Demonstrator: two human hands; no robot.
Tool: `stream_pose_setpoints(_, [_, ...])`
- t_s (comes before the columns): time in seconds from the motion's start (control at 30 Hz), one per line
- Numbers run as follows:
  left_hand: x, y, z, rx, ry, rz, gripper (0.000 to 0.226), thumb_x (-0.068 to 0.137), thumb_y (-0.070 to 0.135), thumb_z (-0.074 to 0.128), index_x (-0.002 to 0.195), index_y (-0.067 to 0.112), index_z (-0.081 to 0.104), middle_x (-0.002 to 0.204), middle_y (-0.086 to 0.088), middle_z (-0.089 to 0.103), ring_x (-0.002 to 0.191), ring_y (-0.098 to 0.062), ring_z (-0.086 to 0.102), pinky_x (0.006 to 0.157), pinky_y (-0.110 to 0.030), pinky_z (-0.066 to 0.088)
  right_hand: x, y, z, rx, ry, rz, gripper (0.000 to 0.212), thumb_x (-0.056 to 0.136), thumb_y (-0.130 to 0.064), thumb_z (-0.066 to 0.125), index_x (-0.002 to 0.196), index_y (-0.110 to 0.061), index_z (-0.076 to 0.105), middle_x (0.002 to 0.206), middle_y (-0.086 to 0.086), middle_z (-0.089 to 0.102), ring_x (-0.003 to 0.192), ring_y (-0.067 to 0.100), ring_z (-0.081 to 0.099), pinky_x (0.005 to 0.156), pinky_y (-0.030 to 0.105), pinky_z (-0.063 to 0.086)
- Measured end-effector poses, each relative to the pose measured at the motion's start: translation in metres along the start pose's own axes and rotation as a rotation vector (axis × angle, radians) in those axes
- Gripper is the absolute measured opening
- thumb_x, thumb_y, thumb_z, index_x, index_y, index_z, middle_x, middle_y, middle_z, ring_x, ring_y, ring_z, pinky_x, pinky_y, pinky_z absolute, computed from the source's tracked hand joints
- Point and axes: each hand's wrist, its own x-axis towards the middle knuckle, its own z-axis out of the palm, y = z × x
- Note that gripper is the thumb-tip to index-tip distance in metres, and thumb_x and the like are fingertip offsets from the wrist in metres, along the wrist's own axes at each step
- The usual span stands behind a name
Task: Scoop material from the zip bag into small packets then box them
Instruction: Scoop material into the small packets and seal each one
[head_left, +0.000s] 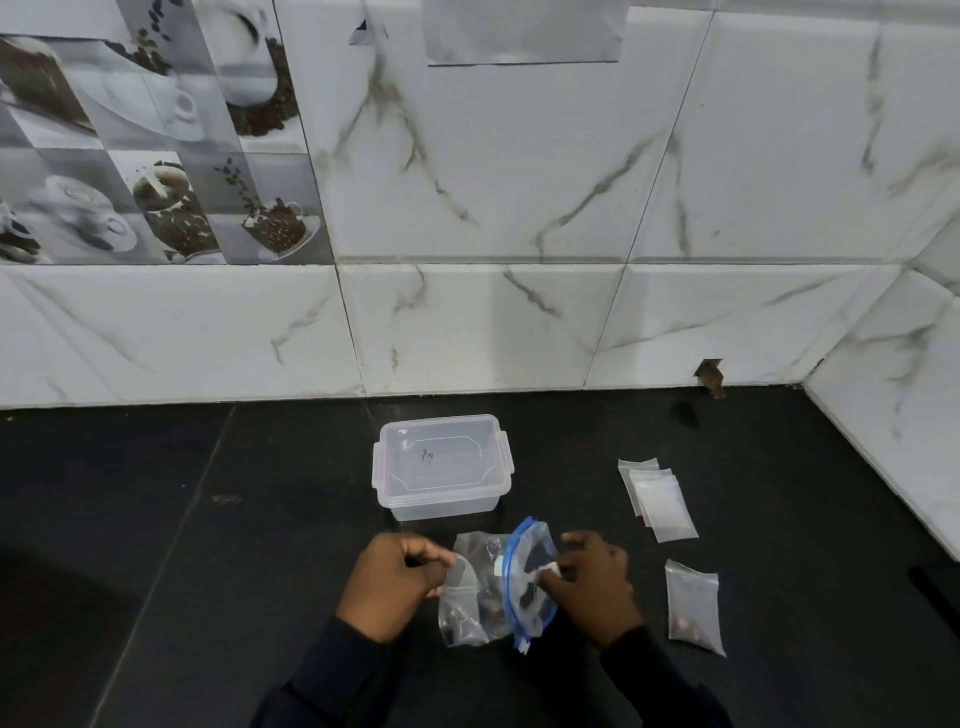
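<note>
Zip bag of clear plastic with a blue seal strip (535, 608) lies crumpled at six o'clock on the black counter (208, 545), its mouth gaping toward three o'clock, dark bits showing dimly through its wall; left hand (395, 587) is on its nine o'clock side, fingers curled, pinching the top of a small clear packet (462, 608) that overlaps the bag; right hand (592, 587) is at three o'clock, fingertips nipping a small white piece (550, 569) right at the blue mouth, and what that piece is I cannot make out; both dark sleeves (332, 670) run off the bottom edge. At twelve o'clock from the bag, just beyond it, stands a clear rectangular plastic box (441, 467) with its clip lid on; there is black handwriting on the lid, too small to read. At two o'clock lies a fanned pile of empty clear packets (657, 499); at three o'clock, past the right hand, one clear packet with brownish lumps at its bottom (693, 608) lies flat.
</note>
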Motion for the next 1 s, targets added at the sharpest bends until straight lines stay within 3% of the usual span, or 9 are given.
stream_pose_setpoints(0.1, [-0.001, 0.012, 0.004, -0.025, 0.010, 0.044, 0.021, 0.082, -0.006, 0.065, 0.081, 0.009, 0.079, 0.075, -0.003, 0.077, 0.060, -0.004, 0.064, 0.060, -0.017, 0.051, 0.004, -0.018, 0.003, -0.051, 0.054, 0.017, 0.014, 0.085, -0.045, 0.066, 0.091, -0.033, 0.070, 0.135, -0.011, 0.041, 0.133, 0.020, 0.029, 0.109, 0.048, 0.030])
stream_pose_setpoints(0.2, [0.001, 0.022, -0.002, -0.055, 0.026, 0.080, 0.018, 0.083, -0.004, 0.068, 0.082, 0.009, 0.080, 0.074, -0.002, 0.077, 0.061, -0.003, 0.063, 0.061, -0.017, 0.050, -0.010, -0.035, -0.013, 0.147, 0.299, -0.308, 0.017, 0.086, -0.044, 0.065, 0.099, -0.033, 0.067, 0.126, -0.013, 0.049, 0.125, 0.014, 0.043, 0.102, 0.037, 0.043])
stream_pose_setpoints(0.27, [0.005, 0.028, -0.004, -0.030, 0.031, 0.120, 0.016, 0.083, -0.002, 0.069, 0.081, 0.010, 0.080, 0.070, -0.002, 0.076, 0.061, -0.006, 0.062, 0.061, -0.020, 0.050, -0.023, -0.051, -0.028, 0.256, 0.174, -0.554, 0.022, 0.086, -0.050, 0.063, 0.103, -0.037, 0.065, 0.122, -0.017, 0.051, 0.119, 0.005, 0.049, 0.095, 0.030, 0.049])
stream_pose_setpoints(0.43, [0.017, 0.052, 0.001, -0.002, 0.009, 0.220, 0.008, 0.085, 0.008, 0.072, 0.086, 0.014, 0.077, 0.070, -0.004, 0.073, 0.062, -0.013, 0.066, 0.067, -0.031, 0.057, -0.015, -0.080, -0.040, -0.203, -0.058, -0.776, 0.022, 0.089, -0.046, 0.063, 0.106, -0.034, 0.068, 0.114, -0.012, 0.054, 0.101, 0.005, 0.053, 0.087, 0.025, 0.050])
stream_pose_setpoints(0.6, [0.030, 0.063, -0.004, 0.015, -0.023, 0.287, 0.039, 0.082, 0.026, 0.077, 0.116, 0.038, 0.062, 0.097, 0.002, 0.072, 0.059, -0.014, 0.057, 0.060, -0.029, 0.054, 0.000, -0.094, -0.073, 0.171, 0.052, -0.708, 0.008, 0.084, -0.023, 0.076, 0.082, -0.015, 0.076, 0.079, -0.007, 0.065, 0.071, 0.007, 0.064, 0.069, 0.019, 0.051])
stream_pose_setpoints(0.7, [0.030, 0.058, 0.000, 0.008, -0.192, 0.274, 0.009, 0.086, 0.021, 0.073, 0.089, 0.029, 0.069, 0.079, 0.004, 0.071, 0.053, -0.013, 0.054, 0.048, -0.025, 0.041, -0.004, -0.099, -0.086, 0.287, 0.033, -0.665, 0.008, 0.082, -0.018, 0.079, 0.080, -0.010, 0.077, 0.075, -0.001, 0.070, 0.066, 0.006, 0.067, 0.065, 0.016, 0.050])
stream_pose_setpoints(0.8, [0.029, 0.056, 0.006, 0.011, -0.169, 0.340, 0.015, 0.086, 0.015, 0.073, 0.072, 0.020, 0.071, 0.063, 0.001, 0.066, 0.049, -0.014, 0.051, 0.048, -0.022, 0.041, -0.002, -0.096, -0.099, 0.187, -0.021, -0.678, 0.015, 0.081, -0.027, 0.079, 0.078, -0.012, 0.076, 0.080, 0.000, 0.071, 0.072, 0.013, 0.068, 0.069, 0.027, 0.055])
stream_pose_setpoints(0.9, [0.027, 0.066, 0.010, -0.004, -0.196, 0.359, 0.011, 0.086, 0.015, 0.073, 0.077, 0.020, 0.075, 0.074, -0.004, 0.074, 0.051, -0.011, 0.054, 0.050, -0.024, 0.044, 0.002, -0.090, -0.119, 0.082, 0.023, -0.704, 0.023, 0.082, -0.039, 0.076, 0.075, -0.019, 0.070, 0.089, -0.005, 0.068, 0.078, 0.013, 0.065, 0.074, 0.036, 0.056])
stream_pose_setpoints(1.0, [0.026, 0.078, 0.016, -0.045, -0.240, 0.393, 0.009, 0.089, 0.017, 0.069, 0.087, 0.011, 0.074, 0.086, -0.009, 0.077, 0.053, -0.017, 0.055, 0.051, -0.024, 0.045, -0.002, -0.089, -0.127, 0.356, 0.038, -0.636, 0.023, 0.078, -0.040, 0.080, 0.091, -0.028, 0.065, 0.095, -0.001, 0.070, 0.081, 0.024, 0.069, 0.075, 0.041, 0.060])
